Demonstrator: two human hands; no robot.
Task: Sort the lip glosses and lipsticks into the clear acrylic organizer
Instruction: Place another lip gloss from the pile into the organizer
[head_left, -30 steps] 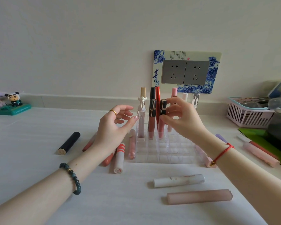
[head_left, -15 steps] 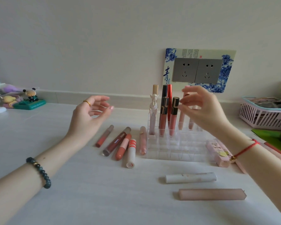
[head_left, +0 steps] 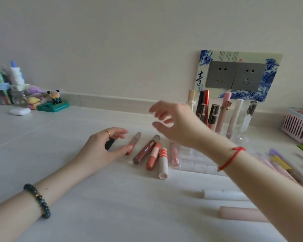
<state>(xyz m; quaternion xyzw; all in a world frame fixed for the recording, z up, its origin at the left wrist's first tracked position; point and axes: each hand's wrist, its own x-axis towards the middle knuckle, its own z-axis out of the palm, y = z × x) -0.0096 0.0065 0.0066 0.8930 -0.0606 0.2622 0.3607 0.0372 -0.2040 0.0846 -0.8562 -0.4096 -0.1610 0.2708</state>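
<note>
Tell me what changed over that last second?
The right hand let go of the black-capped gloss, left standing in the organizer, and swung left, open. The left hand dropped to the table, fingers curling round the black tube. The loose tubes beside the organizer stayed put.

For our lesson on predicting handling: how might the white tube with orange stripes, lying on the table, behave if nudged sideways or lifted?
The striped tube looks round and lies flat on the smooth table, so a sideways nudge would probably roll it against the peach tube beside it. It seems rigid plastic, so likely stiff and light to lift.
</note>
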